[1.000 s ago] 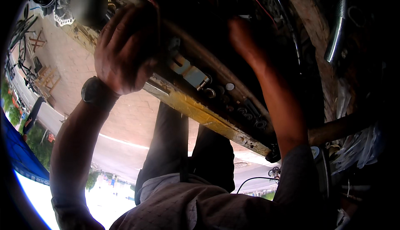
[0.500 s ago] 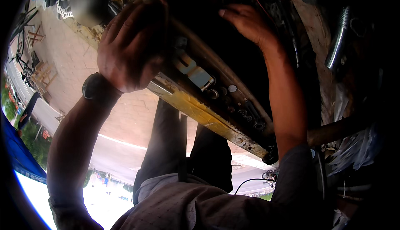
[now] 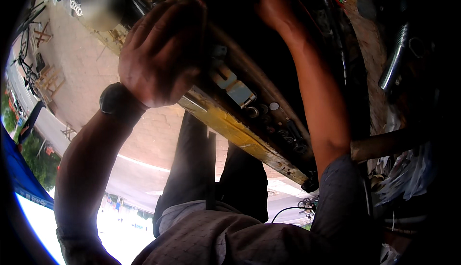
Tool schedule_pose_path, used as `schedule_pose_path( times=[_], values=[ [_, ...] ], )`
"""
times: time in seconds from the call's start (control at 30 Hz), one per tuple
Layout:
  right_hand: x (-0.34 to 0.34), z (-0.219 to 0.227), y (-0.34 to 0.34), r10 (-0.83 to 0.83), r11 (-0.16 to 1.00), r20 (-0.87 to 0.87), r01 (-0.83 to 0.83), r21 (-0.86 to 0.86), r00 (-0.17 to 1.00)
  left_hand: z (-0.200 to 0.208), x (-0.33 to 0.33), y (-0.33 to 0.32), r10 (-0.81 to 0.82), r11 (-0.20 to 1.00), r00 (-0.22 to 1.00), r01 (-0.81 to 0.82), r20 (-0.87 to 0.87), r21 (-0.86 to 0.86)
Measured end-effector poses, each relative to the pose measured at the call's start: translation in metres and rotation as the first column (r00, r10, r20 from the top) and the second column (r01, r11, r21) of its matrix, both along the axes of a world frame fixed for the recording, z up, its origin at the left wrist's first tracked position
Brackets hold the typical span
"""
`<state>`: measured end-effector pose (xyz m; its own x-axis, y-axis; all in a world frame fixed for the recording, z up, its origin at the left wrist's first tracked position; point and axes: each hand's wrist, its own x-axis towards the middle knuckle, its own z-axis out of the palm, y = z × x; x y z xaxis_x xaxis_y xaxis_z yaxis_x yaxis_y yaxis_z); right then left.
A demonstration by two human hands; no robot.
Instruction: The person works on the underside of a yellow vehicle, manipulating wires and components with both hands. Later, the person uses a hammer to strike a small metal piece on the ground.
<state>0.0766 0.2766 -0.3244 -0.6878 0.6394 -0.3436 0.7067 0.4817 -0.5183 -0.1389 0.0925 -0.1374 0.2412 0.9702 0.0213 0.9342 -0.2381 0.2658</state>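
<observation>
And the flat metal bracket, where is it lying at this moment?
In the head view, the flat metal bracket lies near the middle, in the trough beside the yellow edge, right of the left hand.

I have the left hand (image 3: 158, 61) in view, its back toward me and fingers (image 3: 152, 28) bent, the left forearm (image 3: 93, 161) rising from the lower left. The right forearm (image 3: 318, 89) stretches farther forward, ending in a right hand (image 3: 277, 8) curled in shadow.
</observation>
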Motion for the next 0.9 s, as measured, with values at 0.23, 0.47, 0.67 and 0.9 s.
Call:
schedule_pose_path(
  times=[0.23, 0.47, 0.67, 0.9],
  values=[
    [-0.012, -0.006, 0.000, 0.058, 0.987, -0.057, -0.049, 0.155, 0.997, 0.008, 0.005, 0.004, 0.022, 1.000, 0.997, -0.021, 0.076, -0.011],
    [-0.018, -0.002, 0.002, 0.111, 0.986, 0.033, -0.114, 0.124, 0.993, 0.007, 0.005, 0.002, 0.042, 0.999, 0.996, -0.040, 0.080, -0.018],
    [-0.018, -0.009, -0.003, 0.113, 0.984, 0.041, -0.117, 0.130, 0.993, 0.001, -0.001, 0.001, -0.026, 0.999, 0.999, 0.025, 0.027, 0.036],
    [0.003, -0.023, 0.010, 0.092, 0.995, -0.060, -0.090, 0.040, 0.994, 0.007, 0.006, 0.005, 0.013, 1.000, 0.994, -0.014, 0.109, 0.014]
  ],
)
